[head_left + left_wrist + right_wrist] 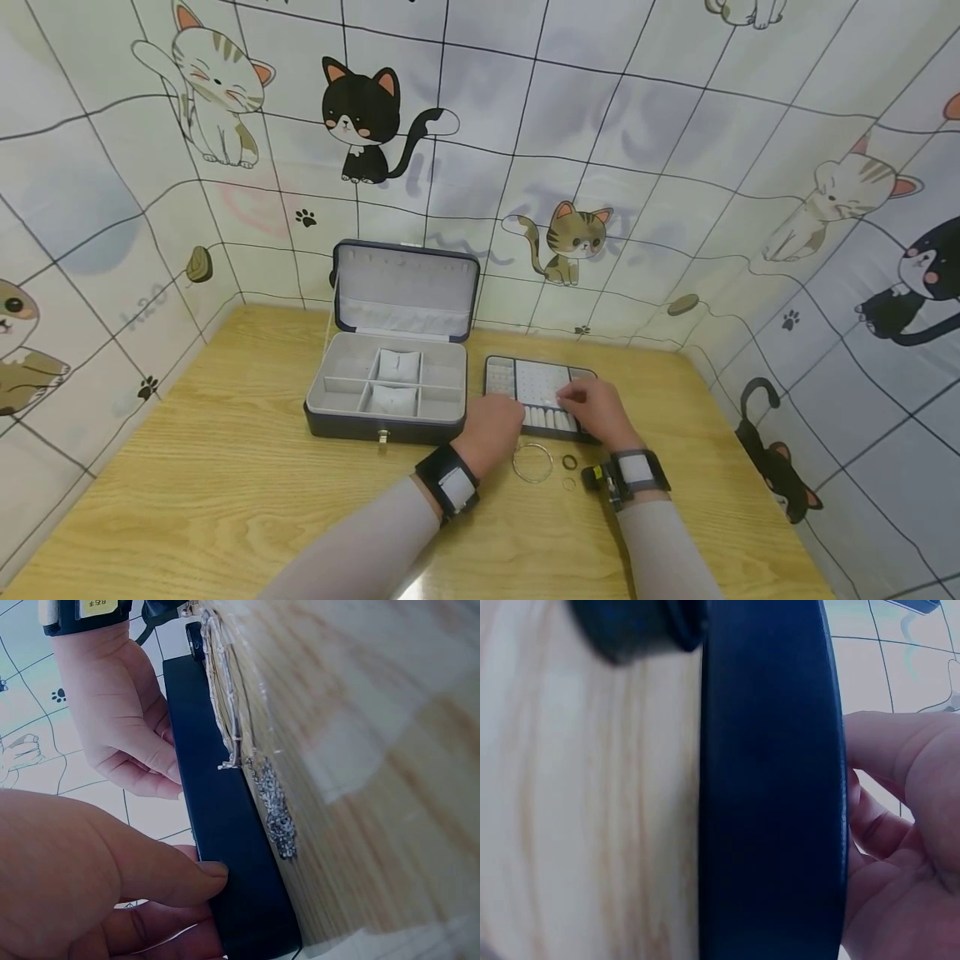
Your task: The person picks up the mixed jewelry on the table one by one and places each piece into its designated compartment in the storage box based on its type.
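A shallow dark-blue jewelry tray [551, 432] with pale compartments, a dotted pad [536, 379] and a row of ring rolls lies on the table. My left hand [495, 425] grips its front left edge; the thumb [214, 871] presses the outer wall in the left wrist view. My right hand [600, 412] is over the tray's right part, thumb and fingertips close together at the pad. I cannot tell whether they pinch something small. In the right wrist view the tray's wall [772, 787] hides those fingertips.
An open jewelry box [386, 429] with two small cushions inside stands left of the tray. Before the tray lie a thin bangle [516, 463], a dark ring [564, 462] and a small thin ring [563, 483]. A cat-print cloth [480, 183] hangs behind the wooden table [225, 467].
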Available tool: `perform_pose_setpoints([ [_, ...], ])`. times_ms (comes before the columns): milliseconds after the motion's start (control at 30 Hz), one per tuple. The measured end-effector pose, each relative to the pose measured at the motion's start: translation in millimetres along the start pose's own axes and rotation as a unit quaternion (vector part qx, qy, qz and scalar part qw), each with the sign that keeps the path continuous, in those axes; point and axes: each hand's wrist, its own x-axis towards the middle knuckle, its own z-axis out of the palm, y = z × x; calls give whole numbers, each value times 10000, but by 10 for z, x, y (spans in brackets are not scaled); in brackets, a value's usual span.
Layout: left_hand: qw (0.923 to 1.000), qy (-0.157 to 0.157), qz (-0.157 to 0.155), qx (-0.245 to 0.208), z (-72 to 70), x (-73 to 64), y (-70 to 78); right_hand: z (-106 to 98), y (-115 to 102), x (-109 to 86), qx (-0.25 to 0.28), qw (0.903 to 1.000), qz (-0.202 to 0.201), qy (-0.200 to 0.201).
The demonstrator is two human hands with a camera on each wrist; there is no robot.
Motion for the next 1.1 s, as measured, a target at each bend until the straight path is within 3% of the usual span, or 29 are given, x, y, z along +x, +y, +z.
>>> perform_pose_setpoints([
  [500, 10000, 1, 27, 29, 17, 5, 6, -14, 59, 4, 217, 9996, 131, -77],
  [767, 9996, 246, 70, 143, 11, -7, 9, -61, 129, 4, 721, 9968, 333, -86],
  [1100, 9997, 256, 0, 25, -2, -26, 14, -74, 197, 6, 1321, 9896, 567, -23],
])
